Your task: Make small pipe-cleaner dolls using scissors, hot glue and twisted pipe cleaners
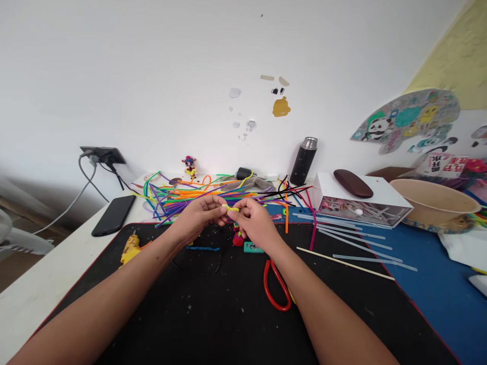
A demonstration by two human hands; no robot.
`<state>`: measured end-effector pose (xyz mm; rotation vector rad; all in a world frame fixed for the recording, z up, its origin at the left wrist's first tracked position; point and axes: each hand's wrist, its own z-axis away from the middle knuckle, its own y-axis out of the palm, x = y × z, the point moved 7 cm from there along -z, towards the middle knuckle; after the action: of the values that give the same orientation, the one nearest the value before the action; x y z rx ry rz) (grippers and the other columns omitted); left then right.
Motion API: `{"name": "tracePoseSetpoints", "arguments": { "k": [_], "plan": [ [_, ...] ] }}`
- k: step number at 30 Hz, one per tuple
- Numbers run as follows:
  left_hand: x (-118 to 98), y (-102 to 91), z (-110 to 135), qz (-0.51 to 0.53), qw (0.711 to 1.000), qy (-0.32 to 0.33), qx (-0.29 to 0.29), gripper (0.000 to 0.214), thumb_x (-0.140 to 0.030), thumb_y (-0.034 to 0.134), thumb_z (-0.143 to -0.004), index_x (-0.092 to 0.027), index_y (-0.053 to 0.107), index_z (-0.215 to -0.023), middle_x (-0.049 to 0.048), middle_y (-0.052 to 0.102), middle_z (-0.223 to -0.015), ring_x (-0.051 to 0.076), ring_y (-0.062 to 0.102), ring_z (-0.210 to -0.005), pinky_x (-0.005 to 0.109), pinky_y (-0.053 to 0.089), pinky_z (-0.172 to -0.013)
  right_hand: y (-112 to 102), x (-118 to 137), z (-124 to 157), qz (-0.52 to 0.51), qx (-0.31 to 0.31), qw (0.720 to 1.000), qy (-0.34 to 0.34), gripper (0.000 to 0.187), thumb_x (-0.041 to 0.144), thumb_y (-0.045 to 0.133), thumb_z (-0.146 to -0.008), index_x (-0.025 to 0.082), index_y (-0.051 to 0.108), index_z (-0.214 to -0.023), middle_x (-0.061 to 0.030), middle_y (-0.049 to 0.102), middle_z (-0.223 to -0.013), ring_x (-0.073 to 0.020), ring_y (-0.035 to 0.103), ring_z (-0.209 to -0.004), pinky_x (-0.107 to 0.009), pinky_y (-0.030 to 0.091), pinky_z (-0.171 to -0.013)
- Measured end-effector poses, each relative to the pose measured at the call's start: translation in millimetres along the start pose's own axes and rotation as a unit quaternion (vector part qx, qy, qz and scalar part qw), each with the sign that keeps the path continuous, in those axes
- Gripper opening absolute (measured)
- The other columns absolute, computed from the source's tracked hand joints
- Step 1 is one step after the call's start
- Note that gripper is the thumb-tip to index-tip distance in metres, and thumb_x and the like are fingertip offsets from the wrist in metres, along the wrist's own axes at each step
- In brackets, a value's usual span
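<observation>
Between my two hands, over the far part of the black mat, is a short bent piece of yellow pipe cleaner. My left hand pinches its left end, and my right hand pinches the right end. Just below the fingers sits a small red and pink figure, partly hidden by my right hand. A teal block lies beside it. Behind both hands spreads a pile of coloured pipe cleaners. A blue twisted piece rests on the mat below my left hand.
Red-handled scissors lie by my right forearm. Clear glue sticks and a wooden stick are at right, near a white box. A yellow glue gun and phone are left. A black bottle stands behind.
</observation>
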<state>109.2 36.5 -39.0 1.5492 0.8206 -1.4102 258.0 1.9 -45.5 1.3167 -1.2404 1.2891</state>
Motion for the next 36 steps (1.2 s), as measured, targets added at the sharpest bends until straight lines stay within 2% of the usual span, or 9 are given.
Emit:
{"name": "tracePoseSetpoints", "arguments": {
  "k": [6, 11, 19, 24, 30, 36],
  "plan": [
    [-3.1, 2.2, 1.4, 0.026, 1.0, 0.003, -0.002, 0.041, -0.036, 0.099, -0.068, -0.014, 0.071, -0.089, 0.0003, 0.072, -0.074, 0.013, 0.069, -0.063, 0.022, 0.055, -0.059, 0.3, -0.9, -0.2, -0.03, 0.007, 1.0, 0.0, 0.028, 0.045, 0.071, -0.087, 0.023, 0.057, -0.095, 0.0111, 0.055, -0.052, -0.0099, 0.047, -0.035, -0.021, 0.035, -0.037],
    [-5.9, 4.7, 3.1, 0.035, 0.999, 0.014, 0.003, 0.04, -0.035, 0.099, -0.068, -0.014, 0.071, -0.09, 0.0012, 0.074, -0.074, 0.012, 0.069, -0.062, 0.021, 0.056, -0.061, 0.3, 0.5, -0.3, -0.064, 0.02, 0.998, 0.005, 0.036, 0.053, 0.073, -0.085, 0.023, 0.057, -0.098, 0.0105, 0.056, -0.05, -0.0098, 0.046, -0.035, -0.02, 0.03, -0.037],
    [-1.2, 3.6, 3.0, 0.052, 0.999, -0.001, -0.003, 0.042, -0.038, 0.1, -0.065, -0.013, 0.078, -0.092, 0.003, 0.075, -0.077, 0.012, 0.068, -0.063, 0.022, 0.055, -0.06, 1.2, -0.1, 0.5, -0.084, 0.026, 0.996, 0.014, 0.037, 0.054, 0.075, -0.083, 0.023, 0.06, -0.096, 0.0101, 0.056, -0.051, -0.0087, 0.045, -0.036, -0.02, 0.029, -0.039],
    [-2.5, -2.6, 1.6, 0.004, 1.0, -0.012, 0.003, 0.04, -0.043, 0.1, -0.063, -0.014, 0.08, -0.08, 0.0043, 0.074, -0.069, 0.013, 0.066, -0.061, 0.021, 0.053, -0.055, 2.5, -0.1, 0.2, -0.062, 0.04, 0.997, 0.014, 0.035, 0.053, 0.075, -0.084, 0.022, 0.061, -0.095, 0.0101, 0.055, -0.051, -0.009, 0.046, -0.037, -0.02, 0.031, -0.039],
    [-9.1, -6.3, 1.8, -0.088, 0.994, -0.037, 0.061, 0.037, -0.047, 0.097, -0.067, -0.016, 0.081, -0.08, 0.0056, 0.076, -0.069, 0.014, 0.066, -0.058, 0.022, 0.054, -0.054, 5.4, -1.5, 1.4, -0.02, 0.06, 0.998, 0.009, 0.03, 0.049, 0.074, -0.086, 0.022, 0.06, -0.09, 0.01, 0.054, -0.051, -0.009, 0.045, -0.037, -0.02, 0.033, -0.039],
    [-5.5, -9.9, 2.4, -0.15, 0.981, -0.071, 0.101, 0.031, -0.043, 0.096, -0.067, -0.018, 0.081, -0.077, 0.0065, 0.077, -0.069, 0.017, 0.07, -0.061, 0.026, 0.058, -0.057, 8.5, -5.9, 1.8, 0.041, 0.078, 0.996, 0.003, 0.026, 0.044, 0.075, -0.086, 0.022, 0.062, -0.087, 0.009, 0.056, -0.052, -0.0085, 0.047, -0.038, -0.019, 0.032, -0.039]
  ]
}}
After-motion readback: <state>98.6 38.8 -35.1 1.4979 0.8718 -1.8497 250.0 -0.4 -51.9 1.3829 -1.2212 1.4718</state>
